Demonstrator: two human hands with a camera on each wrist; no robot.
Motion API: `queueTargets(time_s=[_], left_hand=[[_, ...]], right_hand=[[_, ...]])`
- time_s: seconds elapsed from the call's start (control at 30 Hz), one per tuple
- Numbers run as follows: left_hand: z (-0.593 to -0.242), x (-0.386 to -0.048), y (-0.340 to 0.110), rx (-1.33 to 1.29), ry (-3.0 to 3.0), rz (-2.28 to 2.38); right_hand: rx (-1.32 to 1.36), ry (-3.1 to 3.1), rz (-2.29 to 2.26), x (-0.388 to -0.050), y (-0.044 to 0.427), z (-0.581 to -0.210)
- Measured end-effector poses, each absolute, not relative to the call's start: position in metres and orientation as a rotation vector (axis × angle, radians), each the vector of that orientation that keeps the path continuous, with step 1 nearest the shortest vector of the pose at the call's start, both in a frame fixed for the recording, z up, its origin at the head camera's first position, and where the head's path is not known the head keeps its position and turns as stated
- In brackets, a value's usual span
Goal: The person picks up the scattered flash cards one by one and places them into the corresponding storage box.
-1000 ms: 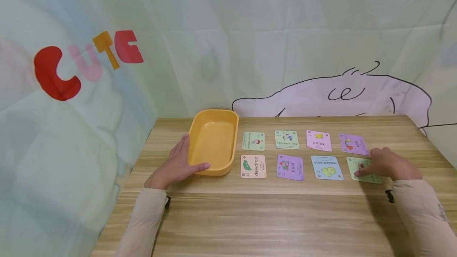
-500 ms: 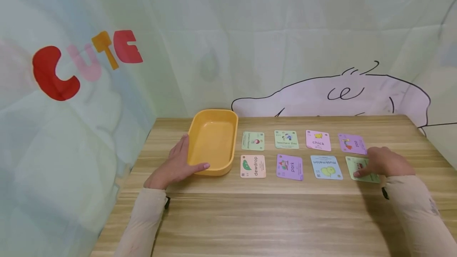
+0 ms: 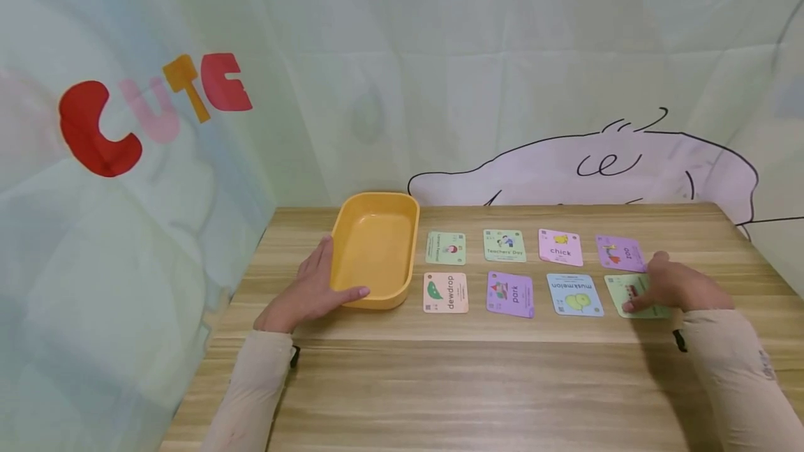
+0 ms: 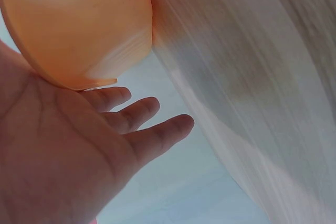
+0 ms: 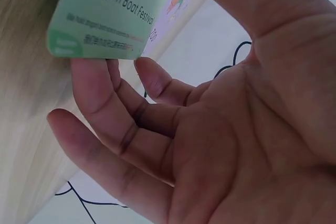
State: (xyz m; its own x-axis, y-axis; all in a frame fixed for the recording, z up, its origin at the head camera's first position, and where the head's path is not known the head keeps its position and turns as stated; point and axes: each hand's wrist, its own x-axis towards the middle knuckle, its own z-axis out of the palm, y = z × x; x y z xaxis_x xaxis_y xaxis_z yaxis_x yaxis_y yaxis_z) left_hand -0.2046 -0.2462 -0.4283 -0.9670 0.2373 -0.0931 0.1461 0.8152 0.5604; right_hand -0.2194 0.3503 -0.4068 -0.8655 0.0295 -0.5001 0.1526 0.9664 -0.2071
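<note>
A yellow plastic tray [image 3: 375,250] stands at the back left of the wooden table. My left hand [image 3: 301,295] rests against its left side, fingers straight and the thumb over the near corner of the rim. In the left wrist view, the fingers of the left hand [image 4: 68,145] spread under the tray's edge [image 4: 79,30]. My right hand [image 3: 685,286] pinches a green Dragon Boat Festival card [image 3: 618,290] at the right end of the near row. In the right wrist view this card [image 5: 105,27] is tilted, with curled fingers [image 5: 97,85] behind its edge.
Nearby lie the muskmelon card [image 3: 576,294], park card [image 3: 510,294] and dewdrop card [image 3: 446,292]. Behind them are the zoo card [image 3: 620,253], chick card [image 3: 561,247], Teachers' Day card [image 3: 504,245] and a green card [image 3: 446,248]. A printed curtain [image 3: 502,89] hangs behind the table.
My right hand has shifted slightly left, and the green card under its thumb has shifted slightly left with it. My left hand and the tray have stayed in place.
</note>
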Motion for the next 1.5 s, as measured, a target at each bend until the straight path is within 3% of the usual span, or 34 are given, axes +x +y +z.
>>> queueTargets(time_s=[0.57, 1.13, 1.5], left_hand=[[-0.428, -0.204, -0.247, 0.297, 2.840, 0.859], [-0.429, -0.204, -0.246, 0.312, 2.847, 0.872], [-0.429, -0.205, -0.246, 0.325, 2.850, 0.897]], right_hand=[[0.142, 2.584, -0.369, -0.217, 0.347, -0.408], [0.001, 2.711, -0.417, -0.212, 0.355, -0.414], [-0.178, 2.762, -0.677, -0.209, 0.371, -0.418]])
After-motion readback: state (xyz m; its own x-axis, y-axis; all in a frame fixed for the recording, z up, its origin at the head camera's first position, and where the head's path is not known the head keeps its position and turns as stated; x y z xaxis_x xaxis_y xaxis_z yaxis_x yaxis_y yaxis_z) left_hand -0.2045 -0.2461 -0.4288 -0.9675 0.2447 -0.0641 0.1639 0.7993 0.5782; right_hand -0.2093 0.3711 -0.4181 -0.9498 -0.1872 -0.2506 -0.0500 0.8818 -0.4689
